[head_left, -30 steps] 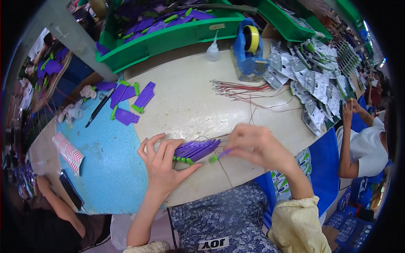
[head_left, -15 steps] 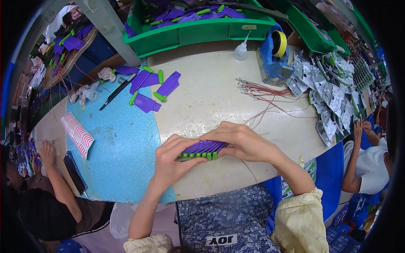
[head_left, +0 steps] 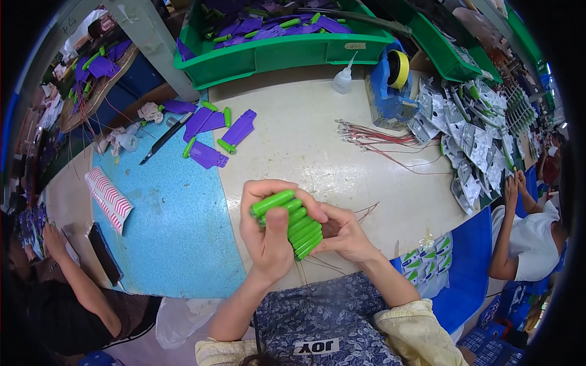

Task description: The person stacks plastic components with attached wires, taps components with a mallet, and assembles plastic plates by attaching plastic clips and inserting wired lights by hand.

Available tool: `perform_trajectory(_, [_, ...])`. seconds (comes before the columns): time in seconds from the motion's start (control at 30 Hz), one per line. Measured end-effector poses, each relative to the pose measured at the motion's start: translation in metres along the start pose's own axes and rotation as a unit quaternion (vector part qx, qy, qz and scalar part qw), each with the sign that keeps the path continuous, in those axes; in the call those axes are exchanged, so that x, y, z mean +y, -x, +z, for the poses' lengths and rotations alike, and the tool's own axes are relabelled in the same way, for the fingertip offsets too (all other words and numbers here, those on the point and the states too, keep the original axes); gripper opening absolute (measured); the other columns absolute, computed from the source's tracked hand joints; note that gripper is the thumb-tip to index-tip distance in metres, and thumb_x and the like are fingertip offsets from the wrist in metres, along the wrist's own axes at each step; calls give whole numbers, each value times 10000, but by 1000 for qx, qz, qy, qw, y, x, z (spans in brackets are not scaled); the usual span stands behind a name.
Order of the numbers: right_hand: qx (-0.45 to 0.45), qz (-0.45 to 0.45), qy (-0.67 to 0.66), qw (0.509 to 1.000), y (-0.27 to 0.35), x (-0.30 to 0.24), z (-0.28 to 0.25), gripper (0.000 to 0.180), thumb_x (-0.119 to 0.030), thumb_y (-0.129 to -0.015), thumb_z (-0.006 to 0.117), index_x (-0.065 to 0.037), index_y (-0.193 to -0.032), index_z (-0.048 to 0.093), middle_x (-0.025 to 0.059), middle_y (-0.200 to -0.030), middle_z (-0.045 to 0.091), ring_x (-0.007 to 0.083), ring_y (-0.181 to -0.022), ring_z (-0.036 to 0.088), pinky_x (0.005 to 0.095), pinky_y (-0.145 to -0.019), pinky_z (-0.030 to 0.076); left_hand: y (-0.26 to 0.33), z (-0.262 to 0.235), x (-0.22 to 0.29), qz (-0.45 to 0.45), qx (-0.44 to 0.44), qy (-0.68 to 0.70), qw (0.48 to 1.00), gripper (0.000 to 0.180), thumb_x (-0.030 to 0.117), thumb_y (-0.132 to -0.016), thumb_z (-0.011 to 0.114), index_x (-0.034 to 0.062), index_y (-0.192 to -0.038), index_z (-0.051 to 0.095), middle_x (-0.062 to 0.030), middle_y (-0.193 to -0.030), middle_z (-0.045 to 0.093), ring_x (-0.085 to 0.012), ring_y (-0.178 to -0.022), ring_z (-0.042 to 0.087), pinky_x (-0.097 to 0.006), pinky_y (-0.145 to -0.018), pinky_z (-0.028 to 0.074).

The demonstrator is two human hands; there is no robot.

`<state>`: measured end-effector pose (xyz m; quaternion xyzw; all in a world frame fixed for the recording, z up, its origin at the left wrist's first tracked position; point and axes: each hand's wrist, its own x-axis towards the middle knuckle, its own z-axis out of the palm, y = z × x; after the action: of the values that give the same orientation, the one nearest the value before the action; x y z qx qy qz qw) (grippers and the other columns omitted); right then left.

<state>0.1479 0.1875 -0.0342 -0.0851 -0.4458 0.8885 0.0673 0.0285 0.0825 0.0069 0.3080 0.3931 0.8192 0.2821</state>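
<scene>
Both hands, left hand (head_left: pixel 267 235) and right hand (head_left: pixel 346 235), clamp the green pack (head_left: pixel 292 222), fingers closed; squaring it up, next needs a steady turn.

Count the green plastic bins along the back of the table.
2: one large green plastic bin behind the table's middle, one green bin to its right, partly cut off; more may be hidden.

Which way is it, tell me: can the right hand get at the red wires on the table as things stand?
Probably yes. The red wires lie on bare table ahead-right of the right hand, nothing between; but it holds the green cylinder bundle with the left hand.
</scene>
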Motion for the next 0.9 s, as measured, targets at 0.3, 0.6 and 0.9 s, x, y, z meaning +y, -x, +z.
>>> perform_trajectory(0.3, [82, -89, 19, 993, 5, 0, 15, 775, -322, -753, 848, 23, -1360, 511, 62, -1254, 604, 169, -1144, 589, 342, -999, 468, 19, -6, -17, 27, -115, -181, 976, 670, -15, -717, 799, 3, -1274, 428, -146, -1181, 557, -308, -1184, 548, -437, -1009, 439])
perform_trajectory(0.6, [67, -101, 83, 989, 23, 22, 6, 671, -192, -799, 810, 39, -1358, 520, 88, -1255, 606, 165, -1161, 557, 312, -1002, 441, 25, 4, -20, 48, -41, -64, 996, 478, -22, -735, 784, 28, -1091, 468, -136, -923, 612, -326, -983, 625, -425, -850, 498])
perform_trajectory(0.9, [173, -183, 191, 949, 12, 16, 25, 460, 25, -844, 704, 10, -1287, 580, 122, -1171, 654, 177, -1091, 619, 286, -900, 520, 18, 0, -5, -6, 56, -79, 995, 424, 30, -728, 753, 9, -1113, 577, -126, -1095, 588, -252, -1114, 571, -390, -954, 457])
